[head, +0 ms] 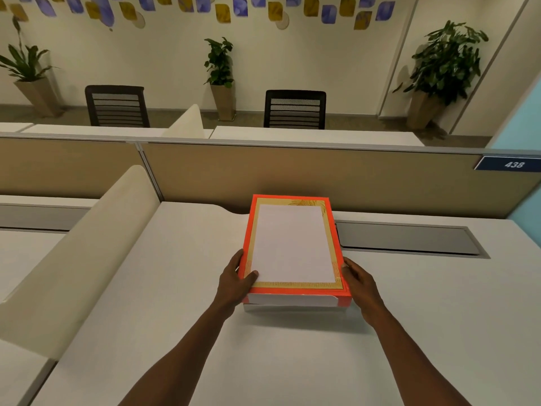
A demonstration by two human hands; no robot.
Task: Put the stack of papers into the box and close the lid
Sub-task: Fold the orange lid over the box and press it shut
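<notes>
An orange box (pixel 292 200) lies flat on the white desk (pixel 181 332), straight in front of me. Its top face has a gold patterned border around a large white rectangle (pixel 292 244); I cannot tell whether that is the top sheet of the paper stack or part of the lid. At the near end a white band (pixel 292 300) shows under the orange rim, above a pale base. My left hand (pixel 234 281) grips the near left corner with its thumb on top. My right hand (pixel 358 281) grips the near right corner.
A beige partition wall (pixel 322 177) runs behind the box, with a grey cable tray lid (pixel 409 238) set in the desk to the right. A cream divider panel (pixel 76 256) slants along the left. Two black chairs and potted plants stand beyond.
</notes>
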